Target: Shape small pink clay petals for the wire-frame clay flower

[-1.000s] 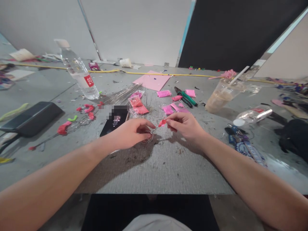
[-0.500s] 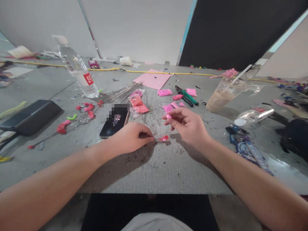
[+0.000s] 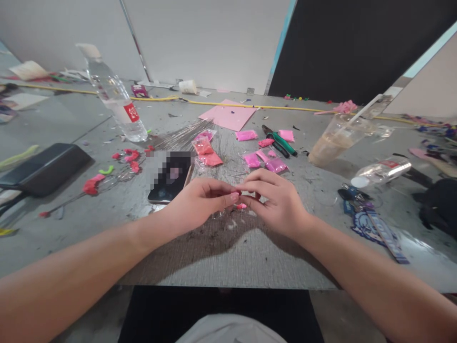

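My left hand [image 3: 200, 200] and my right hand [image 3: 274, 197] meet over the middle of the table, fingertips together. Both are closed in a pinch around a small piece of red and pink clay [image 3: 242, 206], which shows below the fingertips; most of it is hidden. Thin wire seems to hang under my left fingers, though it is hard to make out. To the left of my left hand lies a phone [image 3: 167, 188]. Beyond my right hand are packets of pink clay [image 3: 252, 160], and farther left, packets of orange-red clay [image 3: 209, 155].
A tilted-looking water bottle [image 3: 121, 112] stands at left, near red clay pieces on wires [image 3: 91, 186] and a black case [image 3: 46, 169]. Beyond are thin wires [image 3: 185, 136], pink paper [image 3: 228, 116] and green-handled pliers [image 3: 280, 143]. At right are a drink cup [image 3: 326, 145], a lying bottle [image 3: 382, 171] and keychains [image 3: 371, 224].
My right hand has moved left and down with its bit of pink clay, and its fingertips now meet those of my left hand at the red clay piece. The left hand has stayed nearly in place.
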`<state>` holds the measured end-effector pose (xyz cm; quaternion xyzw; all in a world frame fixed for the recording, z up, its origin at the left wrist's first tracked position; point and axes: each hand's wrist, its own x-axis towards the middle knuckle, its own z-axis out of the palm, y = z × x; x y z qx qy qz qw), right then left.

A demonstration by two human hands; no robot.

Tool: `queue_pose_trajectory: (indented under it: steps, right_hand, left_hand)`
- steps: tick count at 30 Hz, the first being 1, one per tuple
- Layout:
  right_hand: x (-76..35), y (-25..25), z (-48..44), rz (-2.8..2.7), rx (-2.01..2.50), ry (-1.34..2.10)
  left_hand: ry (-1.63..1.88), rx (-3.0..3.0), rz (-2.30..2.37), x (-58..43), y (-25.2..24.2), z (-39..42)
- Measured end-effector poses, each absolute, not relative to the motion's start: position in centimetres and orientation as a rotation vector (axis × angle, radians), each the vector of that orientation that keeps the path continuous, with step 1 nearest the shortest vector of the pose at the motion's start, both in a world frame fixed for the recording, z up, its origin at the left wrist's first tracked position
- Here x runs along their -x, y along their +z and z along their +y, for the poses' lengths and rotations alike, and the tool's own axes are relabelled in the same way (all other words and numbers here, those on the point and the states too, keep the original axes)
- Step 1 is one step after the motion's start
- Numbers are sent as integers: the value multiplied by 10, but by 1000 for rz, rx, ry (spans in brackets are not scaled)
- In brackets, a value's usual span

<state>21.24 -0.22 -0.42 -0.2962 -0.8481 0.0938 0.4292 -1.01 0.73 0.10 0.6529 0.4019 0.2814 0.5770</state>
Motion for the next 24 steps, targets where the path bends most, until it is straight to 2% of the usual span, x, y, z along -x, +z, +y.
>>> queue_pose_trajectory:
  steps: [8, 13, 19, 24]
  right_hand:
    - [-214, -2, 0, -2282, 711, 164]
    - [-212, -2, -3, -2302, 700, 239]
    - [-215, 2, -6, -2133, 859, 310]
    - [-220, 1, 0, -2088, 1023, 304]
  left_hand:
    - [597, -1604, 996, 12, 4, 10]
    - [538, -1600, 945, 11, 4, 11]
    - [558, -1585, 920, 9, 7, 9]
    - [619, -2034, 1092, 14, 3, 19]
